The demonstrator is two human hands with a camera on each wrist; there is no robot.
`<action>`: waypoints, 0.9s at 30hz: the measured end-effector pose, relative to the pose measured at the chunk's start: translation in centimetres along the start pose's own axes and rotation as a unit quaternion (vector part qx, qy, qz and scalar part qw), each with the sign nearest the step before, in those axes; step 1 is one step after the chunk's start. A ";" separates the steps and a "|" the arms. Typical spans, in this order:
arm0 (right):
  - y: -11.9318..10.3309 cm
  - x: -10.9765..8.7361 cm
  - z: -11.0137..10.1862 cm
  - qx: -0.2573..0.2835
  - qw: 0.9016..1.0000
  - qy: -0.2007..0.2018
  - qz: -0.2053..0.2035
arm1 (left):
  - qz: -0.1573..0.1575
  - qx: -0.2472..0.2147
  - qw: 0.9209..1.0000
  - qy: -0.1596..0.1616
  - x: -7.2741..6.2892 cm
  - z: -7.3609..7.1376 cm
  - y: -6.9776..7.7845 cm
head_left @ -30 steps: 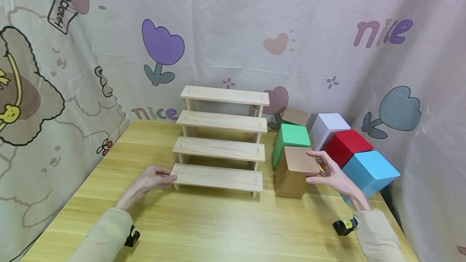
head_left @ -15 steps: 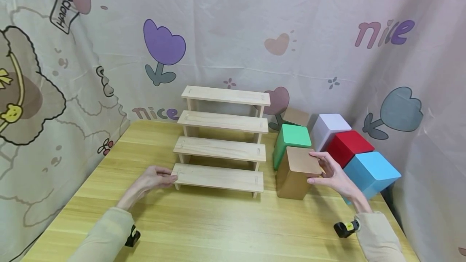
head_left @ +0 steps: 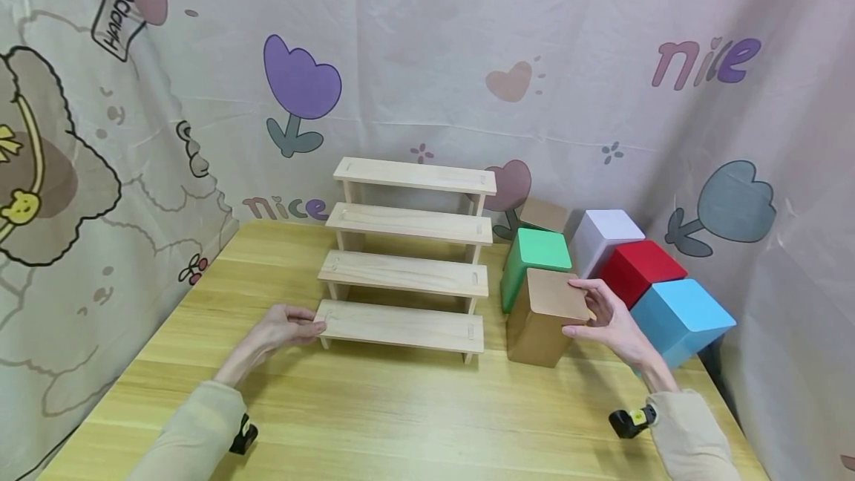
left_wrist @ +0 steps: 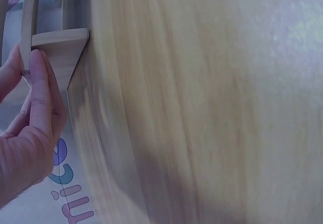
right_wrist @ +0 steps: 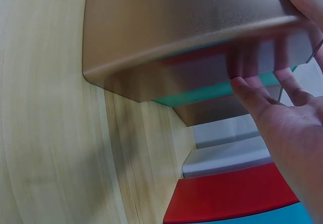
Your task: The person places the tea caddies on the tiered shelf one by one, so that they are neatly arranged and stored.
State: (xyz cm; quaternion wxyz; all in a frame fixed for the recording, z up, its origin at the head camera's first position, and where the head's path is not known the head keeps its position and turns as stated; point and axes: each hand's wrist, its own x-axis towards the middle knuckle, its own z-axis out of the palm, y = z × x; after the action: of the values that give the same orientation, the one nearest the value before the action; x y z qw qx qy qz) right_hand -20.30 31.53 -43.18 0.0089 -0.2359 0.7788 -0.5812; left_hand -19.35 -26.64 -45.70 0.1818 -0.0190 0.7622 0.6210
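**Brown box (head_left: 537, 336) in R hand, wooden stand (head_left: 407, 271) in L**

My R hand (head_left: 611, 325) grasps the brown box by its nr right upright edge, close to the top: thumb on the front face, fingers (right_wrist: 247, 93) against the side. My L hand (head_left: 283, 329) pinches the left end of the bottom shelf (head_left: 401, 326). Box is upright, just right of the stand & in front of the green box (head_left: 534, 251); base looks to be on the table (head_left: 374, 421), AFAICT.

Step now, I'd say: steadying the stand & positioning the box. Next move prob. calls for a firm L pinch and, if it's a lift, a fuller R hold, b/c one corner isn't much to carry by.

Edges/room: only a narrow gap btwn box & stand's right end, so little play leftward. Green box is close behind; can't tell if they touch. On the R my own hand fills the space, w/ red box (head_left: 644, 273) & blue box (head_left: 684, 325) just past it. Most room is toward me, over bare tabletop; straight up looks free too. Going back is tight: stand's rear is nr the cloth backdrop (head_left: 427, 43).
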 end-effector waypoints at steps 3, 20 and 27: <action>-0.2 -0.1 0.1 -0.006 1.000 0.007 0.007 | 0.003 -0.003 1.000 0.001 0.0 0.0 0.0; -2.4 0.1 0.1 0.002 0.999 0.031 -0.025 | 0.007 -0.001 1.000 0.001 0.0 0.2 0.0; -3.8 0.3 -0.1 -0.020 0.998 0.048 -0.029 | 0.008 0.004 1.000 0.001 -0.1 0.1 0.0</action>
State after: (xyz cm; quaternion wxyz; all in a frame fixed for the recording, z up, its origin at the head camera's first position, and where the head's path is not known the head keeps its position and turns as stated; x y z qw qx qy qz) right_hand -19.29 30.71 -39.60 -0.0499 -0.2299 0.7825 -0.5765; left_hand -19.25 -26.54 -45.75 0.1768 -0.0128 0.7650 0.6191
